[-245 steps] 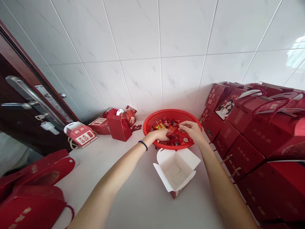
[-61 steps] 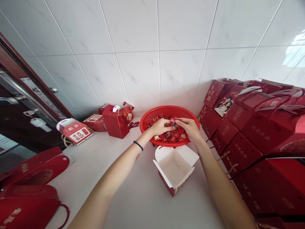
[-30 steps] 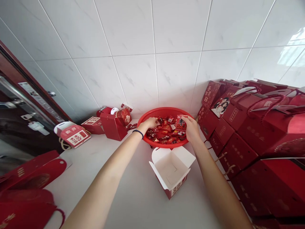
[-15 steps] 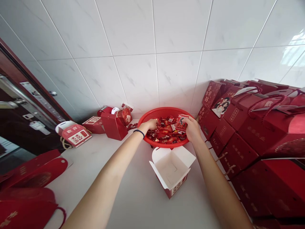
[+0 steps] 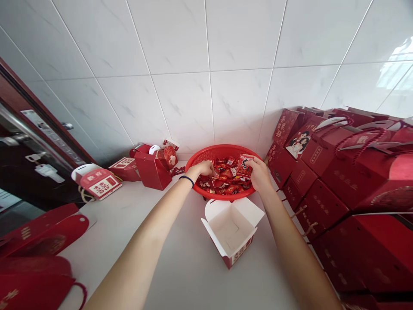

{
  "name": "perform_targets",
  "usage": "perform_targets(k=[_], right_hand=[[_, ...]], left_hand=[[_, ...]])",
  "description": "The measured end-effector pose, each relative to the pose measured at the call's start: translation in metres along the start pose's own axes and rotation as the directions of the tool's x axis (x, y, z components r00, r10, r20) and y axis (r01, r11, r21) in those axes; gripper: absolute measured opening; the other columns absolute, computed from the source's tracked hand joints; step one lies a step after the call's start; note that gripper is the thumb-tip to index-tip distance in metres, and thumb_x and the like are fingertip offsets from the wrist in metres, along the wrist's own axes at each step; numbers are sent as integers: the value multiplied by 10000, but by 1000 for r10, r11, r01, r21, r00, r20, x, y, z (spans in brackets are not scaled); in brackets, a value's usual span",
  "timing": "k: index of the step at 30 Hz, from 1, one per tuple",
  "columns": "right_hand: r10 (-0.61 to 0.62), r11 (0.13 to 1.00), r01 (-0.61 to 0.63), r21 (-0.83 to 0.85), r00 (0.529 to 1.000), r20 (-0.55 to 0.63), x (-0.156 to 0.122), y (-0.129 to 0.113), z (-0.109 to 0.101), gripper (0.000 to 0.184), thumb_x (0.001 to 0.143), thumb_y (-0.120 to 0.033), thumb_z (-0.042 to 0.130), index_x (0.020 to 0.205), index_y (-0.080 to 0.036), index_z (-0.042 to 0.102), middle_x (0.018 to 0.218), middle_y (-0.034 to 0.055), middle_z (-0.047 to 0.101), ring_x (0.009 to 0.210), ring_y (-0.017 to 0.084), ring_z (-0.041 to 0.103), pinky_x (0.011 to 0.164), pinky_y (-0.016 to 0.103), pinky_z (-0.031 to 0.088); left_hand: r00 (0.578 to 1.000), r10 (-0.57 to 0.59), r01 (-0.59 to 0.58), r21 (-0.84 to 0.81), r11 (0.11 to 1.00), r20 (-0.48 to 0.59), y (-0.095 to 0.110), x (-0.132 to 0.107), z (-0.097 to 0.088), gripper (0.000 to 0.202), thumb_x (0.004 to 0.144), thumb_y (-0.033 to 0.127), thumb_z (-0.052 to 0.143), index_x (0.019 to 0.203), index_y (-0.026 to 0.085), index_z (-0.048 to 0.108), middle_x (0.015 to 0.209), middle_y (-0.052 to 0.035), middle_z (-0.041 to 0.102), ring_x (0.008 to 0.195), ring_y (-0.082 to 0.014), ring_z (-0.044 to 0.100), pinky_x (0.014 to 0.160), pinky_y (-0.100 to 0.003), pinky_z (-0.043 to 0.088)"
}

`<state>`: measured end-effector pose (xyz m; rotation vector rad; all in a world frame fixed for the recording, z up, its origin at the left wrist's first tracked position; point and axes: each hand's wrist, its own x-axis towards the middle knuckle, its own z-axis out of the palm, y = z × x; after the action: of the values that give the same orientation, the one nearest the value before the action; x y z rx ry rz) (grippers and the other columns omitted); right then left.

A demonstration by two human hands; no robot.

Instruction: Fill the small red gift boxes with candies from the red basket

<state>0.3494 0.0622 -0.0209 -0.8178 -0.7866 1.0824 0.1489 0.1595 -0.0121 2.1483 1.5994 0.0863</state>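
Right hand [image 5: 260, 177] grip pinches red packets [image 5: 244, 165] over basket [image 5: 222, 149]; left hand [image 5: 201, 168] among candies [image 5: 223, 183], grip unclear; open box [image 5: 226, 229] just nearside basket.

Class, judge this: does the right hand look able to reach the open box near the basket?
Probably yes: the right hand, holding a packet, sits just beyond the open box, with nothing between them.
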Motion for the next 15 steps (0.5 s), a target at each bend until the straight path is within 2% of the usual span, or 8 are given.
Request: perform_targets(k=[3,6,11,13,15], right_hand=[[2,1000,-2,-2,1000,3,0,0,0,210,527,-265,698,729,-210,683,734,-9,704,729,169,624,687,291,477],[2,1000,-2,-6,1000,3,0,0,0,203,535,-268,692,730,-211,683,713,-8,701,721,173,623,680,292,478],[-8,1000,8,-15,1000,3,-1,0,0,183,539,-275,695,710,-212,671,705,-8,699,711,170,613,672,287,474],[-9,1000,10,-15,1000,3,-1,0,0,186,542,-280,696,715,-213,675,710,-6,702,713,172,614,667,287,474],[-10,1000,10,-12,1000,1,-1,0,0,184,540,-274,696,713,-213,677,721,-5,705,720,170,616,668,284,472]], left_hand=[[1000,-14,13,34,999,24,1,-2,0,164,622,96,756,737,211,781,753,-23,760,751,-197,706,643,-215,518],[1000,-31,31,68,997,-1,3,-5,-1,173,681,103,704,802,206,773,777,-33,756,736,-193,701,611,-218,496],[988,-110,126,149,981,-110,6,-5,-3,118,781,188,643,852,155,732,899,-150,754,872,-271,715,653,-274,481],[983,-146,163,172,971,-107,7,-5,-3,150,759,225,670,877,150,726,925,-181,752,921,-305,712,675,-291,489],[985,-164,170,184,968,-45,8,-5,-3,198,701,265,725,866,157,727,916,-183,757,910,-320,713,679,-301,501]])
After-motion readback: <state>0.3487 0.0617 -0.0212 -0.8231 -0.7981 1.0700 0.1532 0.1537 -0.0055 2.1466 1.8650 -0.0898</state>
